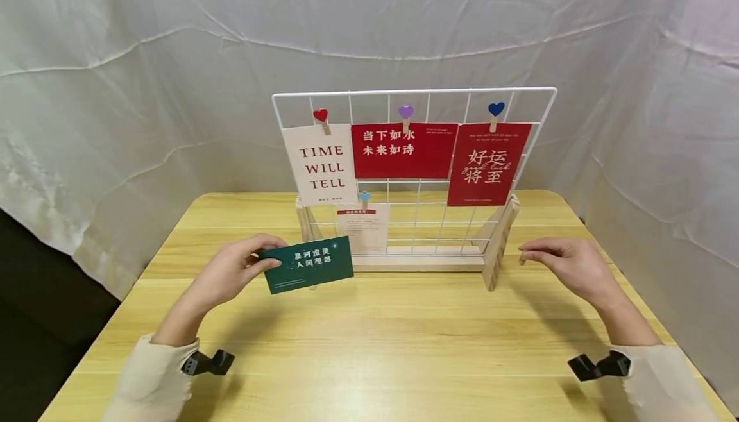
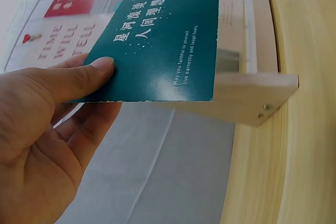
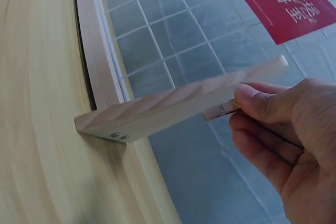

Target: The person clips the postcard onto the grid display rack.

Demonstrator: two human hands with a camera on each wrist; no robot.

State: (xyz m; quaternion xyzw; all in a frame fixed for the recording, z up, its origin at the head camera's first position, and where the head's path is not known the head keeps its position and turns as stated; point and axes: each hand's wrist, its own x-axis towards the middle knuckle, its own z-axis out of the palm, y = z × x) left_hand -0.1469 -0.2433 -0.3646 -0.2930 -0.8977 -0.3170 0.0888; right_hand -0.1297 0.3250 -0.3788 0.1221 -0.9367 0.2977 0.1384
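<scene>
My left hand (image 1: 233, 268) pinches a dark green card (image 1: 312, 264) with white lettering by its left end, thumb in front and fingers behind. The card hangs above the table, in front of the lower left of a white wire grid rack (image 1: 430, 217). Between thumb and forefinger, my right hand (image 1: 571, 265) holds a small wooden clothespin (image 3: 220, 110), just right of the rack's right wooden foot (image 3: 178, 98). Most of the clothespin is hidden by the fingertips.
Heart-topped clothespins hold a white card (image 1: 321, 165), a wide red card (image 1: 404, 151) and a tall red card (image 1: 489, 164) along the grid's upper part. Lower left hangs a small pale card (image 1: 364, 229) under a blue clip (image 1: 364, 197). Grey cloth (image 1: 369, 18) surrounds the wooden table (image 1: 404, 345).
</scene>
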